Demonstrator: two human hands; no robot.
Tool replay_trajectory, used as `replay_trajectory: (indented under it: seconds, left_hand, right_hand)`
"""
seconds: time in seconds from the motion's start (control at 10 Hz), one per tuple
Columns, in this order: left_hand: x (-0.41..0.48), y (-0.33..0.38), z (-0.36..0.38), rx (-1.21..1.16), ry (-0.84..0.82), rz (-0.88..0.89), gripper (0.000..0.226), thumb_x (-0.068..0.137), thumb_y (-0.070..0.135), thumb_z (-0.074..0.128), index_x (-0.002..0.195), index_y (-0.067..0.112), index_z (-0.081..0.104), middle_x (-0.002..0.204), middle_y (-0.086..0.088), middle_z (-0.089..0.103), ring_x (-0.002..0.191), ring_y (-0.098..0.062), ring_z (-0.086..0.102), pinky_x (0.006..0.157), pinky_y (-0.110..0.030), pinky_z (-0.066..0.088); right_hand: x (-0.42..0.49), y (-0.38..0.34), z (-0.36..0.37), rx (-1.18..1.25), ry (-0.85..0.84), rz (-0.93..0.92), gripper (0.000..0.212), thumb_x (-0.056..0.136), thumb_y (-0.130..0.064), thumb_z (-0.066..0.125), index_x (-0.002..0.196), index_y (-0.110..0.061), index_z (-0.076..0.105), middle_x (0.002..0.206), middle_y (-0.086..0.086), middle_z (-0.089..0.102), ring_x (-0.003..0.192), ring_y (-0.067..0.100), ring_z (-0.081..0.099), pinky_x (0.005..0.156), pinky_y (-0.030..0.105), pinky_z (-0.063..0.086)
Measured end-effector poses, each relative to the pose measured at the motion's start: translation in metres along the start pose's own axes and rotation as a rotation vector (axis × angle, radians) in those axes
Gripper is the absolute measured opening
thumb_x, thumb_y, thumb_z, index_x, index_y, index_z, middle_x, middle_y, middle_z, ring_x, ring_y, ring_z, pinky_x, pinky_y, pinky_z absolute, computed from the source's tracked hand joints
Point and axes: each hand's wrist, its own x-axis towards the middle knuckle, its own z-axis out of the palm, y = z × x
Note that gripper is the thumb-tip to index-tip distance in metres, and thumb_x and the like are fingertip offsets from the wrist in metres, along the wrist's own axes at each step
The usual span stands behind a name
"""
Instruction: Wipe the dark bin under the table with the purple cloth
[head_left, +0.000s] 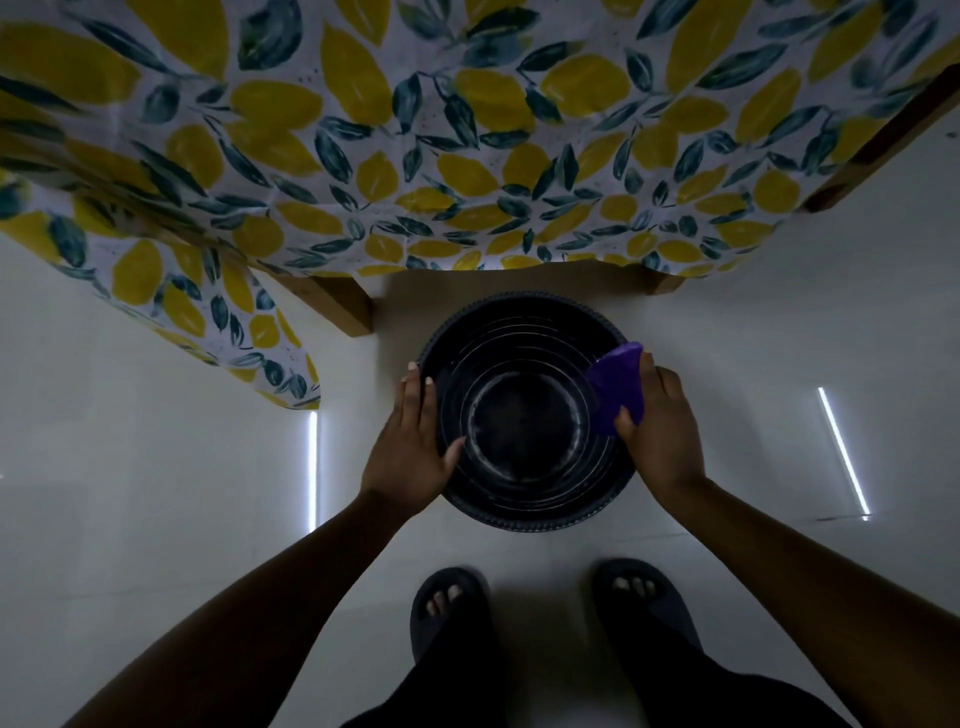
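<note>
A round dark bin (524, 512) with ridged inner walls stands on the pale floor, just in front of the table's edge. My left hand (415, 447) grips its left rim, thumb inside and fingers down the outer wall. My right hand (657, 421) holds the purple cloth (615, 387) against the bin's right rim, thumb pressing the cloth on the inner wall. The bin's inside looks empty.
A table under a lemon-and-leaf patterned cloth (467, 156) overhangs the bin's far side. A wooden table leg (343, 301) stands to the bin's upper left, another (662, 283) to the upper right. My two feet in dark slippers (449, 603) stand close behind the bin.
</note>
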Motion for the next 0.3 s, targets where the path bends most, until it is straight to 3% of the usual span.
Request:
replay_trajectory:
  seconds: [0.1,0.2,0.3]
  left_hand:
    - [0.002,0.002,-0.007,0.0,-0.07,-0.042,0.089,0.092,0.06,0.036,0.151,0.003,0.003,0.161,-0.01,-0.014,0.15,-0.025,0.002,0.118,-0.031,0.02]
    - [0.009,0.007,-0.028,0.035,-0.161,-0.089,0.088,0.093,0.058,0.035,0.151,0.002,0.0,0.16,-0.015,-0.01,0.149,-0.031,0.004,0.12,-0.04,0.021]
    - [0.016,0.018,-0.054,0.078,-0.206,-0.104,0.09,0.091,0.062,0.032,0.151,0.003,0.001,0.161,-0.017,-0.004,0.148,-0.034,0.003,0.12,-0.045,0.017]
  right_hand:
    - [0.001,-0.008,-0.004,-0.053,-0.043,0.046,0.076,0.087,-0.009,0.061,0.152,-0.009,0.021,0.134,0.017,0.044,0.108,0.033,0.054,0.081,0.039,0.051]
    - [0.002,-0.025,-0.016,-0.12,-0.125,0.121,0.078,0.09,-0.02,0.06,0.153,-0.01,0.014,0.145,0.015,0.037,0.123,0.034,0.045,0.091,0.047,0.048]
    - [0.01,-0.041,-0.037,-0.317,-0.185,0.074,0.081,0.089,-0.039,0.06,0.152,-0.011,0.018,0.155,0.015,0.025,0.138,0.034,0.032,0.1,0.053,0.039]
